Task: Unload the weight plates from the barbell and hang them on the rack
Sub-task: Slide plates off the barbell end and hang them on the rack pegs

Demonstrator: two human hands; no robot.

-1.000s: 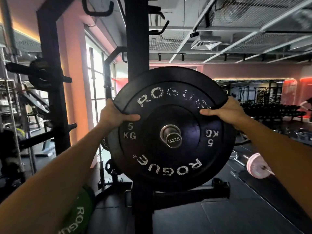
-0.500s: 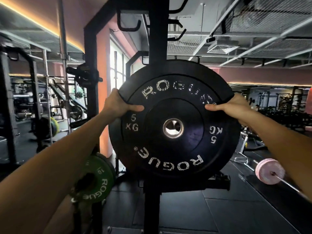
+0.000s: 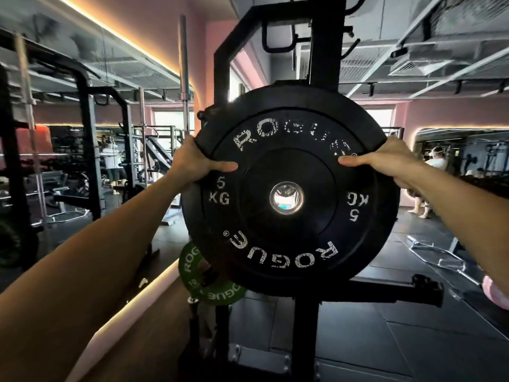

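A black 5 kg Rogue weight plate (image 3: 289, 238) fills the middle of the head view, held upright in the air at chest height. My left hand (image 3: 199, 161) grips its upper left rim, thumb on the face. My right hand (image 3: 385, 158) grips the upper right rim the same way. The plate's centre hole is empty and I see through it. The black rack upright (image 3: 326, 51) stands right behind the plate. A green 10 kg plate (image 3: 192, 271) hangs on the rack low on the left. The barbell is out of view.
A black horizontal peg (image 3: 413, 292) sticks out to the right below the plate. A pink plate (image 3: 495, 295) shows at the right edge. Other racks (image 3: 91, 161) and upright bars (image 3: 184, 64) stand on the left. People stand at the far left and right.
The plate came off the barbell sleeve, so its hole is now empty. I turned left with the plate in both hands, and the green plate came into view.
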